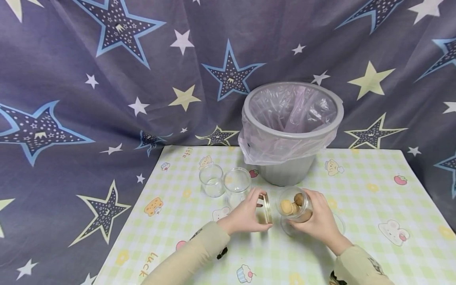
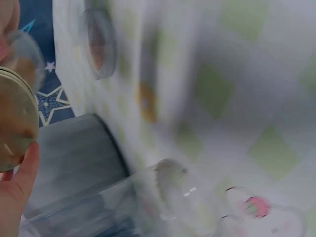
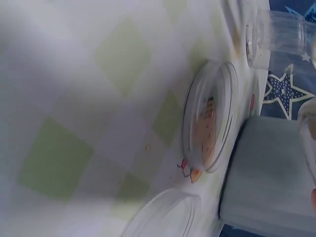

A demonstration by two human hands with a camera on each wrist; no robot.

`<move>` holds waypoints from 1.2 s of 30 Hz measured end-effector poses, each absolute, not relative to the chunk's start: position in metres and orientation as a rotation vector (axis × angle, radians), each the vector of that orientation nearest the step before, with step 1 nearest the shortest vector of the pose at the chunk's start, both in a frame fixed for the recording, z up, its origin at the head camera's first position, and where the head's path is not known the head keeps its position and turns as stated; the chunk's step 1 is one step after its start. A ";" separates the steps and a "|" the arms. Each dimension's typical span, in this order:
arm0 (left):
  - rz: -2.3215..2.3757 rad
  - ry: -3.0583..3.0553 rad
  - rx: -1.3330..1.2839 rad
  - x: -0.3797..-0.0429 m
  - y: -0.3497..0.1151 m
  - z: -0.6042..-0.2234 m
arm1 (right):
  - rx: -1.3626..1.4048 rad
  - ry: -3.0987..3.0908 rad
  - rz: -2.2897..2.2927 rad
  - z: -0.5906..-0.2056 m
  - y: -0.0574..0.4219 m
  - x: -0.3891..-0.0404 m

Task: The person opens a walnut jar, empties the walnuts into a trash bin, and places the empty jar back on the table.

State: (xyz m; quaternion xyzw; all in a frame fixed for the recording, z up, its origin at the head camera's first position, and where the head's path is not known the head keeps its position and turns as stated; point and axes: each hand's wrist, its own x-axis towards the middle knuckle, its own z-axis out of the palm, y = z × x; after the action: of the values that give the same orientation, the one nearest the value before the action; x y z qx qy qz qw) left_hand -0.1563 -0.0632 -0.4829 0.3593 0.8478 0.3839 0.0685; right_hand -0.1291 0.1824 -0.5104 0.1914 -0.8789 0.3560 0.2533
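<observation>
My left hand (image 1: 251, 213) pinches a round gold-rimmed lid (image 1: 267, 208) by its edges and holds it on edge, facing the jar. In the left wrist view the lid (image 2: 17, 123) shows its flat face, with a finger at its rim. My right hand (image 1: 318, 217) grips a clear jar (image 1: 301, 217) around its side, tilted with the mouth toward the lid. Inside it are several round pieces (image 1: 287, 207), some yellow and some brown. A small gap separates jar and lid in the head view.
Two clear jars (image 1: 211, 186) stand left of the hands. Two shallow clear dishes (image 3: 190, 123) sit on the checked tablecloth (image 1: 360, 198) beneath the right hand. Behind them stands a grey bin (image 1: 285, 174) with a pink plastic liner (image 1: 270, 146). A star-patterned curtain (image 1: 117, 99) hangs behind the table.
</observation>
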 end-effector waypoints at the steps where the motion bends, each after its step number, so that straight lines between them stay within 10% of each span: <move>1: 1.150 2.551 1.046 -0.155 -0.064 -0.485 | 0.507 -2.389 0.972 -0.510 0.184 -0.128; 36: 0.793 2.608 0.860 -0.155 -0.075 -0.542 | 0.275 -2.338 1.069 -0.498 0.215 -0.119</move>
State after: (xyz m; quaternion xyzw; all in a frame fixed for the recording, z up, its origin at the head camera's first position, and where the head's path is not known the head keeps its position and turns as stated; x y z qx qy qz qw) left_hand -0.1546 -0.0751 -0.5418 0.2980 0.9033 0.2746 0.1411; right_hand -0.1192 0.2149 -0.4981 0.1022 -0.8696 0.3975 0.2747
